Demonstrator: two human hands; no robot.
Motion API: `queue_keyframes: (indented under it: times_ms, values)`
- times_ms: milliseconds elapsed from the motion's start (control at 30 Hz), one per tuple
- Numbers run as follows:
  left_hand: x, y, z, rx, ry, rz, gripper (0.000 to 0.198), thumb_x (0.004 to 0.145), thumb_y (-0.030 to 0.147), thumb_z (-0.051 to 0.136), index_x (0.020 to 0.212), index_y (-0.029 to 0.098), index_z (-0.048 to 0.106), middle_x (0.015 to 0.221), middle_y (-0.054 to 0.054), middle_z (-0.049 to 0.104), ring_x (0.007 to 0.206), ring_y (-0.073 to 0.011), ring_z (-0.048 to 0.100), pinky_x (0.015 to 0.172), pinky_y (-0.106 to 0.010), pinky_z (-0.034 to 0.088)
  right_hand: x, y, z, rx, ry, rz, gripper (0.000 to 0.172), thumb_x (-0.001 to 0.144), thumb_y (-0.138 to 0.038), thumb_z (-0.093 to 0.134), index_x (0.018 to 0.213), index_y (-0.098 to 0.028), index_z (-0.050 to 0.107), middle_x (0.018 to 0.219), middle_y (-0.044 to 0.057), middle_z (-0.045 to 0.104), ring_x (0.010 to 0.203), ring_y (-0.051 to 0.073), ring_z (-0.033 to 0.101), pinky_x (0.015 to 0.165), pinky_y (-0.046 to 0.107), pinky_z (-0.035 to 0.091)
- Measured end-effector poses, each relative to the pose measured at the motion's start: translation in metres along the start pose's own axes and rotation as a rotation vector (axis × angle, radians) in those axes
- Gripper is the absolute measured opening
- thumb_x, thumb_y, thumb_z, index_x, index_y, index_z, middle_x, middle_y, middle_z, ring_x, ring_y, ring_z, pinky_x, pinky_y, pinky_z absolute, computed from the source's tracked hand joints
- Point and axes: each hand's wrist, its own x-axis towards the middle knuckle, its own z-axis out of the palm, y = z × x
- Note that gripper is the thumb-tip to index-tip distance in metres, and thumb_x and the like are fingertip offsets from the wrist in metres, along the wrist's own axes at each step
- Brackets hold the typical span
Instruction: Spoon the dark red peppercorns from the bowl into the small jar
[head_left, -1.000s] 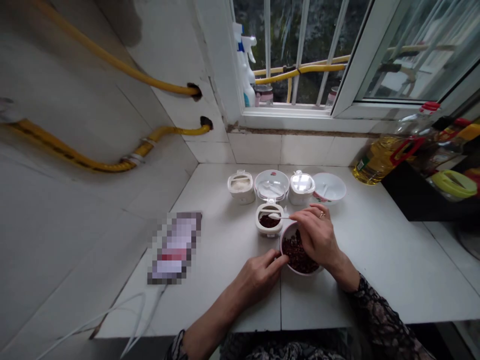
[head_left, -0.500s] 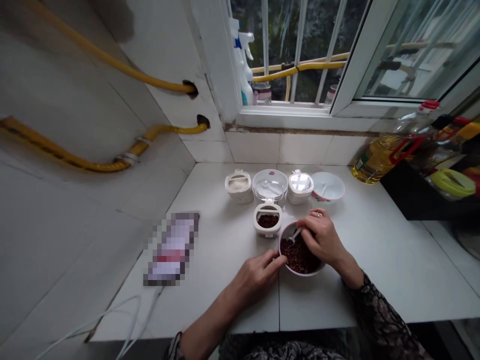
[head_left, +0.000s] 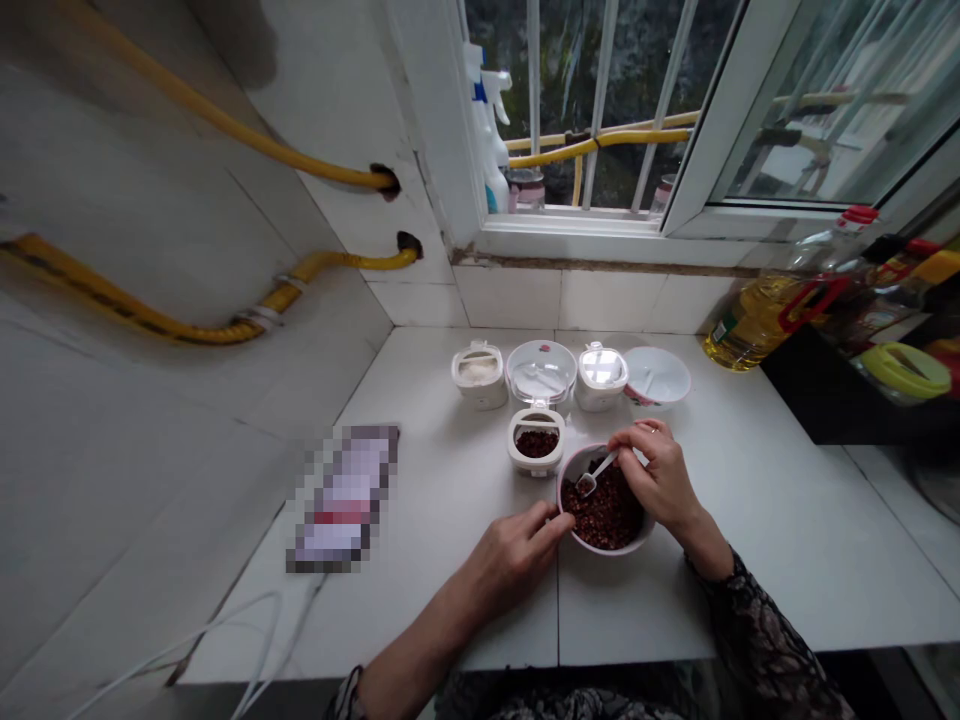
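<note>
Reads as a home kitchen. Has a white tiled counter [head_left: 457, 465] below the window [head_left: 574, 236], carrying small seasoning jars [head_left: 536, 462] and bowls [head_left: 611, 551]. Also has a red-capped bottle of yellow cooking oil [head_left: 739, 320] below the window's right side and, farther right of the window, a black box [head_left: 802, 390] of containers [head_left: 904, 370], probably condiments, too dim to be sure. Shows yellow pipes [head_left: 172, 322] along the tiled wall [head_left: 112, 460] left of the window, plus spray bottles [head_left: 496, 150] standing at the window's left edge.
</note>
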Motion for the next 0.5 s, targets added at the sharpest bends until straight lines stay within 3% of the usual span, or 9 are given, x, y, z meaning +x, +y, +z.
queue_keyframes:
  times_ms: [167,500]
  values:
    - [0.0011,0.0018,-0.0018,0.011,0.003,-0.001,0.025,0.095,0.01,0.036,0.114,0.016,0.052,0.091,-0.006,0.062,0.07,-0.0121,0.063,0.057,-0.02,0.054,0.0001,-0.0024,-0.0019,-0.009,-0.035,-0.067,0.019,0.082,-0.012,0.045,0.075,-0.022,0.06,0.068,-0.001,0.068,0.064,0.016,0.06,0.088,0.039,0.04]
    - [0.0013,0.0018,-0.002,0.01,-0.02,-0.005,0.026,0.095,0.01,0.038,0.116,0.017,0.051,0.093,-0.006,0.062,0.072,-0.0124,0.064,0.061,-0.02,0.055,0.0006,-0.0025,0.002,0.05,-0.033,-0.007,0.02,0.081,-0.012,0.046,0.072,-0.022,0.06,0.067,-0.002,0.068,0.063,0.015,0.061,0.088,0.039,0.041]
